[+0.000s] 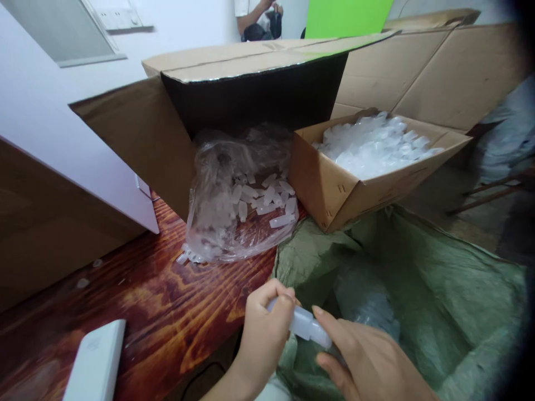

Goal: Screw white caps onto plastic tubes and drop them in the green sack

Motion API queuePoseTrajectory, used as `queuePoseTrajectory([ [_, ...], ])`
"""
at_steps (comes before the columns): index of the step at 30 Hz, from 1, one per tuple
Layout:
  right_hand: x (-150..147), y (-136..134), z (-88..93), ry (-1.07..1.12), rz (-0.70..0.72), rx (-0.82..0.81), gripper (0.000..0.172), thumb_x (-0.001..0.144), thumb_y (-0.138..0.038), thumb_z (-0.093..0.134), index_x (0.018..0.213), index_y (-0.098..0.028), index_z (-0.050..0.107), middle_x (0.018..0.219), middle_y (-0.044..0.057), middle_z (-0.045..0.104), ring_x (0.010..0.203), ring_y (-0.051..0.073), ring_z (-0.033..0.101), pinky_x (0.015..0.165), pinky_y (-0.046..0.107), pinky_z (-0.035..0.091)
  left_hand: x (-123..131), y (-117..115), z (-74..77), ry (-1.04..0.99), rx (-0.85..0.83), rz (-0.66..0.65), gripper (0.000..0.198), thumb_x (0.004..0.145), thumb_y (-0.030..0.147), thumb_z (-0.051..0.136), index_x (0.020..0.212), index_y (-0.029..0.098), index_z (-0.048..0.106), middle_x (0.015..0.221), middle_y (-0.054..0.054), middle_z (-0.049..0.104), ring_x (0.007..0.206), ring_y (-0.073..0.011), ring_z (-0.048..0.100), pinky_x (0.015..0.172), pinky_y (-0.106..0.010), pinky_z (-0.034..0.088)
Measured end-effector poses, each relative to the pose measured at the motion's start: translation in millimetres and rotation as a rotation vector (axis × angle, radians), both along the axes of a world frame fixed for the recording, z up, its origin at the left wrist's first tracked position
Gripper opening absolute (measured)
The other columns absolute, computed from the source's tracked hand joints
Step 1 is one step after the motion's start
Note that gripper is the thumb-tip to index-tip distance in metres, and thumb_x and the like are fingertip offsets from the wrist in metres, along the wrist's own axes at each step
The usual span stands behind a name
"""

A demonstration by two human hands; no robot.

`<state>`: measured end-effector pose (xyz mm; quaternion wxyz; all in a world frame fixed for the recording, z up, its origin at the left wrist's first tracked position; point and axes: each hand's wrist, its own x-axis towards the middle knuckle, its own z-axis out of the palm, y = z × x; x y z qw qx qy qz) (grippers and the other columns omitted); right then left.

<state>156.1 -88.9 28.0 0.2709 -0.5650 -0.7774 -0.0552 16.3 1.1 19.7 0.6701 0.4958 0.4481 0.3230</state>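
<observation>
A small translucent white plastic bottle point(307, 324) is held over the near edge of the open green sack point(443, 312). My left hand point(267, 326) is closed around its upper left end. At the other end, the thumb and fingers of my right hand point(363, 356) curve around the bottle, with the contact partly hidden. Beyond my hands, a clear plastic bag point(213, 217) lies open on the wooden table point(167, 301). Loose translucent plastic pieces point(267, 197) are spread in it. Inside the sack, some clear plastic items point(371, 303) show dimly.
A cardboard box point(324, 184) full of similar pieces stands right of the bag. Behind the bag, a larger carton point(175, 139) lies open on its side. A white rectangular device point(96, 362) rests at the near left. Another person point(257, 19) is in the background.
</observation>
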Motion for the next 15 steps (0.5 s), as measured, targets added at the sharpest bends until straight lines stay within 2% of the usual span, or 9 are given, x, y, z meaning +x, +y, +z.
queuePoseTrajectory([
  [2, 4.9, -1.0, -5.1, 0.04, -0.027, 0.023, 0.027, 0.102, -0.029, 0.032, 0.125, -0.015, 0.038, 0.073, 0.007, 0.07, 0.055, 0.022, 0.067, 0.049, 0.032, 0.052, 9.1, -1.5, -0.4, -0.013, -0.037, -0.038, 0.031, 0.081, 0.039, 0.054, 0.06, 0.017, 0.049, 0.051, 0.003, 0.043, 0.045, -0.0075, 0.033, 0.042, -0.019, 0.026],
  [5, 13.3, -7.9, -10.6, 0.254, -0.106, -0.105, 0.016, 0.103, -0.028, 0.033, 0.114, -0.022, 0.042, 0.077, 0.003, 0.069, 0.058, 0.017, 0.067, 0.052, 0.027, 0.051, 21.2, -5.8, -1.4, -0.008, -0.018, -0.054, 0.032, 0.085, 0.042, 0.052, 0.063, 0.018, 0.049, 0.05, 0.005, 0.038, 0.043, -0.0076, 0.032, 0.043, -0.02, 0.026],
  [7, 17.8, -14.7, -12.4, 0.431, -0.183, -0.219, 0.014, 0.102, -0.03, 0.035, 0.111, -0.026, 0.045, 0.074, -0.001, 0.065, 0.054, 0.014, 0.063, 0.049, 0.023, 0.048, 28.4, -8.8, -1.3, 0.018, 0.077, -0.074, 0.035, 0.089, 0.045, 0.049, 0.066, 0.018, 0.05, 0.051, 0.005, 0.038, 0.044, -0.008, 0.033, 0.044, -0.021, 0.027],
  [10, 22.3, -22.2, -14.1, 0.725, -0.351, -0.298, 0.017, 0.099, -0.037, 0.044, 0.11, -0.027, 0.051, 0.065, -0.004, 0.058, 0.047, 0.011, 0.054, 0.043, 0.021, 0.04, 43.5, -8.4, -1.4, 0.079, 0.316, -0.144, 0.038, 0.094, 0.045, 0.045, 0.07, 0.018, 0.055, 0.054, 0.003, 0.045, 0.05, -0.0102, 0.042, 0.051, -0.023, 0.033],
  [13, 27.6, -24.5, -19.9, 1.29, -0.597, -0.345, 0.035, 0.092, -0.051, 0.053, 0.117, -0.026, 0.051, 0.058, -0.006, 0.05, 0.045, 0.011, 0.046, 0.042, 0.02, 0.037, 70.8, -0.7, -6.4, 0.107, 0.579, -0.267, 0.034, 0.097, 0.038, 0.042, 0.081, 0.018, 0.064, 0.07, -0.002, 0.06, 0.065, -0.0143, 0.056, 0.064, -0.025, 0.042],
  [15, 33.5, -28.5, -29.0, 1.785, -0.64, -0.418, 0.043, 0.083, -0.056, 0.064, 0.108, -0.023, 0.054, 0.053, -0.009, 0.043, 0.039, 0.008, 0.036, 0.036, 0.018, 0.032, 92.7, 5.8, -12.7, 0.128, 0.723, -0.419, 0.031, 0.098, 0.038, 0.042, 0.097, 0.018, 0.067, 0.088, -0.007, 0.067, 0.082, -0.0189, 0.061, 0.077, -0.029, 0.046],
])
